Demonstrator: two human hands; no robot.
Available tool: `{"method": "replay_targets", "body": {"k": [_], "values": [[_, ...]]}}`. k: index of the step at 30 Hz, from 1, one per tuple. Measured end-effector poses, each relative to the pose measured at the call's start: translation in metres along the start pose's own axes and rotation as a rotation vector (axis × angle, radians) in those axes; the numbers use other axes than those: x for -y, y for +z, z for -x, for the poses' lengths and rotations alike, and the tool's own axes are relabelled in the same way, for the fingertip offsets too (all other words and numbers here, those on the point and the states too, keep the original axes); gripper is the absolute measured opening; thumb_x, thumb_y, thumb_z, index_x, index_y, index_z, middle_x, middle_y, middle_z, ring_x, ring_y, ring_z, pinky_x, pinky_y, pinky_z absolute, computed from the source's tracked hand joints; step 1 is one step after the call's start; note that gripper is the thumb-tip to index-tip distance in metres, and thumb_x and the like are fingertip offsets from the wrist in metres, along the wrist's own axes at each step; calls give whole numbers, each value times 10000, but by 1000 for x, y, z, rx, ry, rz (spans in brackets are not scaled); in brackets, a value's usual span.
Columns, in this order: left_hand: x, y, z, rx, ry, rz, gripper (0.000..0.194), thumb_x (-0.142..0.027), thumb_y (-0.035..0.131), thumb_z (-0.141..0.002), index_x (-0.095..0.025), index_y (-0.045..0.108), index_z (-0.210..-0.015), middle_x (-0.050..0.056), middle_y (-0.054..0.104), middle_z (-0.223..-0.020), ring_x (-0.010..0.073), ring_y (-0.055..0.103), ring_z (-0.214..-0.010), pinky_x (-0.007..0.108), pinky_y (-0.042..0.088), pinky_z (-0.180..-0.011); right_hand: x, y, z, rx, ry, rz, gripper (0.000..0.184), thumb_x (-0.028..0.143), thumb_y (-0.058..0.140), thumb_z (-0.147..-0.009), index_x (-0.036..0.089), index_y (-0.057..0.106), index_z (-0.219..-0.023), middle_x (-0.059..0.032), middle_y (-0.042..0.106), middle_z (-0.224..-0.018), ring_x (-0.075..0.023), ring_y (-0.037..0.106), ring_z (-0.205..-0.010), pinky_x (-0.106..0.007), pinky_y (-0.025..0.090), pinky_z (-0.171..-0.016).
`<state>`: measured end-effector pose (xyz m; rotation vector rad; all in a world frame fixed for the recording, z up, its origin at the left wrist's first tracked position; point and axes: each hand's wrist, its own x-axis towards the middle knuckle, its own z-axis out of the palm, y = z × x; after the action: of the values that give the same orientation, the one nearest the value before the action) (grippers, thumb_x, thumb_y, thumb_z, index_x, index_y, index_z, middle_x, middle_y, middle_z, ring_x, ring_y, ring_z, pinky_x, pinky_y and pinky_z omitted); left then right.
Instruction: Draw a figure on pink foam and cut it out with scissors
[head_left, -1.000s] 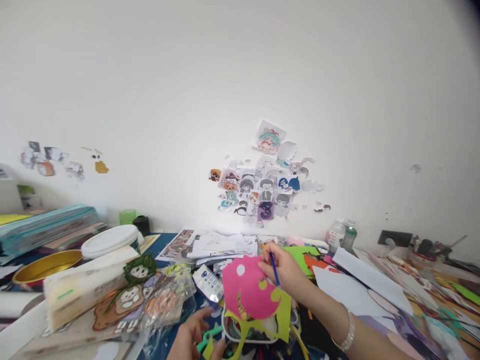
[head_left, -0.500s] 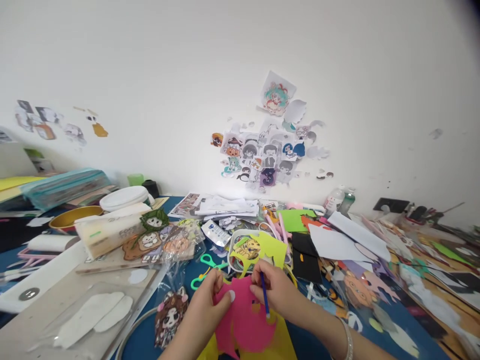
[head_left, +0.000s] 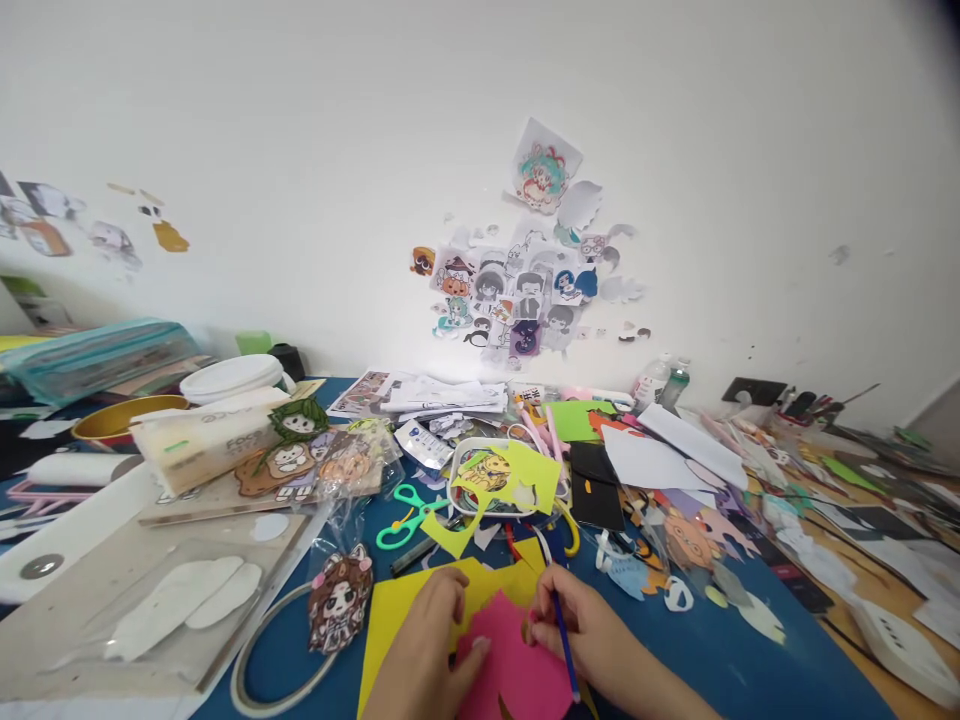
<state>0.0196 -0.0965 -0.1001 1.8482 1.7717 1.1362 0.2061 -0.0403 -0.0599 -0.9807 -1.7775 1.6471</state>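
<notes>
Pink paper point(head_left: 514, 670) is between the two hands, on top of a big yellow paper point(head_left: 386, 615) on the blue surface point(head_left: 750, 660). The left hand point(head_left: 420, 645) is mostly closed, with its thumb on the left edge of the pink paper. The right hand point(head_left: 592, 625) is nearly closed too. It has a blue pencil point(head_left: 565, 650), and its fingertips are at the pink paper.

Some cutting looks done. The pink paper has a wavy edge, and two little gold-brown shapes on it look like holes, one by the right fingertips and one lower down. No pencil lines show on it, so I can't tell if any drawing is done. I can't tell how much is left, either.

Past the hands, green scissors point(head_left: 409, 519) lie loose, with no hand on them. Near them, lime scraps point(head_left: 541, 468) sit over a white box point(head_left: 451, 490).
</notes>
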Motion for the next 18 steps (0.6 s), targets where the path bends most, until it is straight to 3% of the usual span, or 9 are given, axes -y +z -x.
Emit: {"method": "replay_targets", "body": {"k": [2,4,6,10,18], "values": [[5,12,9,-29,269,-126,130,-122,484,-671,-220,404,-702,53,578,-956,203,532,-835,316,440,-703,-8,1,7,-23,5,134,167,107,524,-654,195,389,-698,34,531,-656,-122,517,-620,-209,345,-554],[7,20,15,21,372,-222,155,-72,465,-674,-219,432,-711,41,604,-882,196,534,-787,316,445,-708,-16,1,12,-62,-28,318,160,72,506,-637,194,417,-692,34,538,-665,-117,490,-607,-204,326,-541],[3,21,19,79,336,-279,166,-51,425,-715,-214,451,-728,41,609,-840,183,536,-753,301,448,-697,-23,1,17,-87,-69,440,159,56,490,-644,196,430,-691,29,551,-693,-121,490,-629,-205,330,-556],[-16,7,18,172,171,-256,169,-73,368,-784,-207,466,-750,54,599,-840,184,542,-782,295,447,-707,-29,4,23,-112,-108,463,161,54,462,-673,204,412,-698,15,575,-723,-140,524,-674,-215,358,-596],[-32,-1,12,261,-57,-179,197,-16,371,-707,-201,434,-730,46,560,-865,178,513,-820,290,414,-722,-30,9,24,-155,-168,423,143,64,446,-703,201,408,-690,-2,594,-725,-147,550,-692,-228,380,-625]]}}
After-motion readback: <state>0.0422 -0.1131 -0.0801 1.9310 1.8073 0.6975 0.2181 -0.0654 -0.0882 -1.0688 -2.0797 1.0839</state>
